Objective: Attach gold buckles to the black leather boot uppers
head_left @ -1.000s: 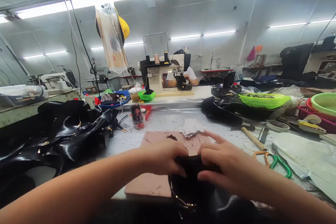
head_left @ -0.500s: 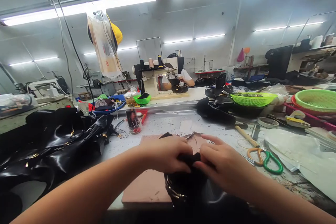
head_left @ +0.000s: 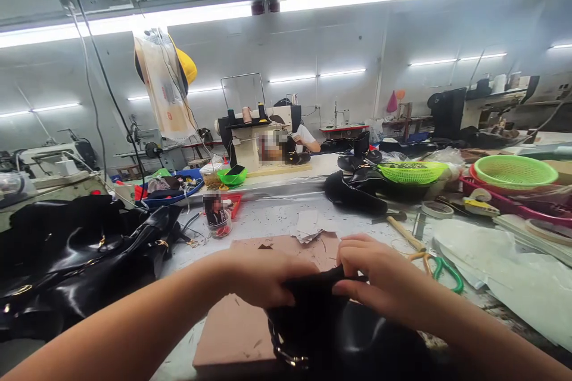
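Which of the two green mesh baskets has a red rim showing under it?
The right basket, farther from the hammer; the left basket shows no red below.

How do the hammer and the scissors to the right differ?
The hammer has one straight, pale wooden handle, while the scissors have two looped handles, one orange and one green. The hammer's dark head shows at its far end, but the scissors' blades are hard to make out. The hammer lies farther off across the worktable; the scissors lie nearer, close by the right forearm. Both lie on the worktable, held by neither hand.
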The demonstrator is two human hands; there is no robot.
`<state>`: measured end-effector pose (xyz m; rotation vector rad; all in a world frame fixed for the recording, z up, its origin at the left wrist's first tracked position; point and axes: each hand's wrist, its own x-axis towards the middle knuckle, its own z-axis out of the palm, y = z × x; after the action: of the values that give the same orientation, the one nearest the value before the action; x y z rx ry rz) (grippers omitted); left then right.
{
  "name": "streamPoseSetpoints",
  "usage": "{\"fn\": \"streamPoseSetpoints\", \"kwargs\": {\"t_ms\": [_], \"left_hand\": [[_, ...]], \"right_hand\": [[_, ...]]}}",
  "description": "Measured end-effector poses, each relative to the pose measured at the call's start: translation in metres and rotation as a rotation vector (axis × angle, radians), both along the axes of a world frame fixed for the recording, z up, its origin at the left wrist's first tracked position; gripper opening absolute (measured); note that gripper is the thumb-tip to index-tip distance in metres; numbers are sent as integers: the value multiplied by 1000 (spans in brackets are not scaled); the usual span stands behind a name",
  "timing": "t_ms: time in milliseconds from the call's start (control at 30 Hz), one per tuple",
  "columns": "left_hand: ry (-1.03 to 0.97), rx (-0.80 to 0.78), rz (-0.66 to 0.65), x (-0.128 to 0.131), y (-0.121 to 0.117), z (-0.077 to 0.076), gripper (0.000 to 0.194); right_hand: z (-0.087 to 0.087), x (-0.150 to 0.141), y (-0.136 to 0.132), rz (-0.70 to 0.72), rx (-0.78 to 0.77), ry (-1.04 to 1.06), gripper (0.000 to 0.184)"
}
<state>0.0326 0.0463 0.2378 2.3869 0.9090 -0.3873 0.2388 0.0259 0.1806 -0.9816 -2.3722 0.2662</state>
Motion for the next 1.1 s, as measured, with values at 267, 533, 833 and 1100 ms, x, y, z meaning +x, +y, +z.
{"fn": "streamPoseSetpoints", "kwargs": {"t_ms": [267,533,833,1100], "left_hand": [[-350,314,67,14,-5,-6,7],[-570,41,175,-5,2,-22,9],[-280,147,154,3,3,-15,10],[-375,89,250,1,2,-28,10]], "right_hand": [[-5,-3,-6,-28,-2,243,22],[-10,-2,6,31,-371,531,29],[-23,-16,5,-85,-287,556,29],[-24,-8,9,226,-782,559,35]]}}
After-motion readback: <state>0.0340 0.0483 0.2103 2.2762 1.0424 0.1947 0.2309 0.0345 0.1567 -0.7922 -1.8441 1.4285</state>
